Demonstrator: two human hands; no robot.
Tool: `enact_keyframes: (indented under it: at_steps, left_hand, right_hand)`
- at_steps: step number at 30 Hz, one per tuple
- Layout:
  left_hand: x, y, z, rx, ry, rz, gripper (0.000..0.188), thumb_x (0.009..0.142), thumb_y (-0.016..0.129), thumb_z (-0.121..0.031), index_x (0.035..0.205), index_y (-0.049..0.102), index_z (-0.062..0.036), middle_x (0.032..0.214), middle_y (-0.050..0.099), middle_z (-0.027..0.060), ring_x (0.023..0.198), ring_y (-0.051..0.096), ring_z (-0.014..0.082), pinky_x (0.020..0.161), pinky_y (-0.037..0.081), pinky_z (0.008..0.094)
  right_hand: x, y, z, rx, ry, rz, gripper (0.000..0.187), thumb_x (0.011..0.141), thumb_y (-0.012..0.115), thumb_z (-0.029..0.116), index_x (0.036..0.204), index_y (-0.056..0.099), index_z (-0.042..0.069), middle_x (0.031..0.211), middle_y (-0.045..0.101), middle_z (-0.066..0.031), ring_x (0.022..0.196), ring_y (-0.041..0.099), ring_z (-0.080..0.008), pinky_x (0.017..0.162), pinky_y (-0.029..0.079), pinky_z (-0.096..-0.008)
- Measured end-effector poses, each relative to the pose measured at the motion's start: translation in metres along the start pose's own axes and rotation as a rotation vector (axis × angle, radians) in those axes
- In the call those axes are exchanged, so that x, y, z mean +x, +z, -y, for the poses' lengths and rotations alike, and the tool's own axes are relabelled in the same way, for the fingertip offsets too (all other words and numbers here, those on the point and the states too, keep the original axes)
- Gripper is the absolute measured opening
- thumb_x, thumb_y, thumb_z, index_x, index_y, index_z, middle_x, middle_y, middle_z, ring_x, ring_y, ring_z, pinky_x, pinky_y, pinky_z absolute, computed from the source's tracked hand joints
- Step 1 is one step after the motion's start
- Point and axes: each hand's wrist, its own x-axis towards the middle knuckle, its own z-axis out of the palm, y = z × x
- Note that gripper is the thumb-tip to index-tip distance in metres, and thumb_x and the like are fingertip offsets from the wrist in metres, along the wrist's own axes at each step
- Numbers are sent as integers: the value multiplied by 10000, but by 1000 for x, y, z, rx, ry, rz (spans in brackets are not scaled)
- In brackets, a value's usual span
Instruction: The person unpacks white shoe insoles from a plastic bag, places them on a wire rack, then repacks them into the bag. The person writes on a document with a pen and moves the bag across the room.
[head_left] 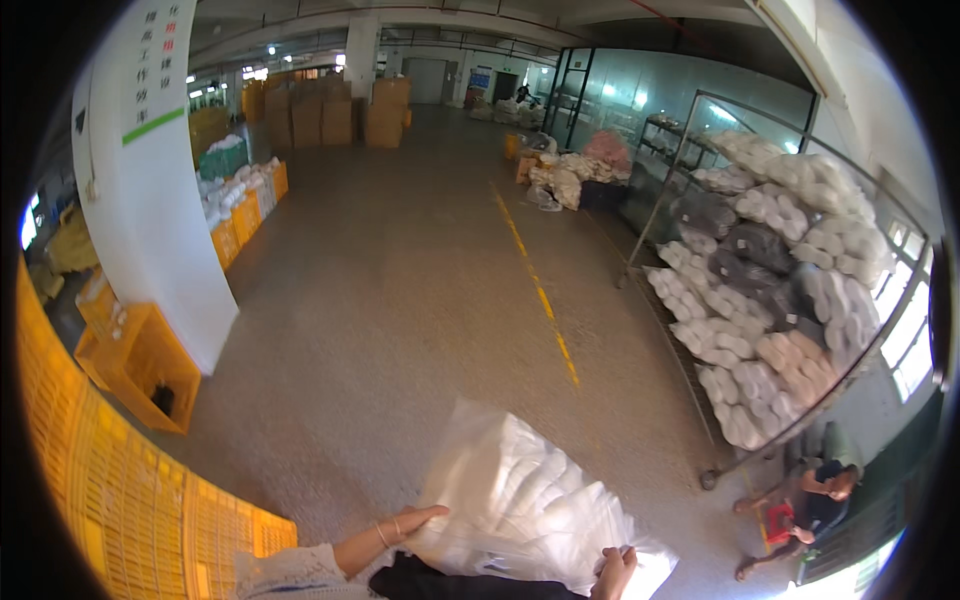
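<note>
A clear plastic bag (530, 490) full of white, rounded, soft-looking pieces is held in front of my body. On its left side my left hand (412, 522) grips it, the thumb lying along the plastic and the other fingers partly hidden. Closed at the near right edge, my right hand (614, 572) pinches the bag's film. The plastic stands up loosely at the bag's far left corner. What exactly the white pieces are, I cannot make out.
To the right stands a wheeled metal rack (645, 235) piled with bagged goods (770, 290). A person (820, 500) sits beyond its near end. Stacked yellow crates (130, 510) line the left, near a white pillar (150, 180). Cartons (320, 115) and a yellow floor line (535, 285) lie ahead.
</note>
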Motion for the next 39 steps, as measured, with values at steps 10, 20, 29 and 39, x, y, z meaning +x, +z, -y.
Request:
enact_keyframes:
  at_steps: [10,20,29,39]
  left_hand:
    - [186,-35,-213,-309,108,-332,701,766,700,-425,1234,497,55,1104,612,159,922,639,245,817,520,344]
    - [395,-3,-553,61,138,-539,775,709,724,-470,1182,530,111,1057,633,203,858,659,254,759,541,349]
    - [622,47,-715,-299,312,-444,607,817,617,-399,1232,515,32,1107,617,142,967,619,254,856,500,365]
    - [830,107,-865,-897,555,-368,642,849,464,-492,1309,457,-44,1231,549,168,1098,548,330,946,446,466]
  right_hand:
    - [280,286,83,-5,58,563,192,756,578,28,711,412,111,566,370,36,462,355,-74,424,272,-244]
    - [561,497,138,-92,148,489,248,806,577,101,654,383,131,495,365,35,413,299,-82,389,219,-264]
    - [831,724,194,-363,-170,724,174,774,575,57,742,406,29,632,385,9,592,374,-96,518,327,-267]
    - [1091,975,270,-208,-233,1106,183,762,605,50,744,424,72,660,374,34,599,352,-74,512,312,-262]
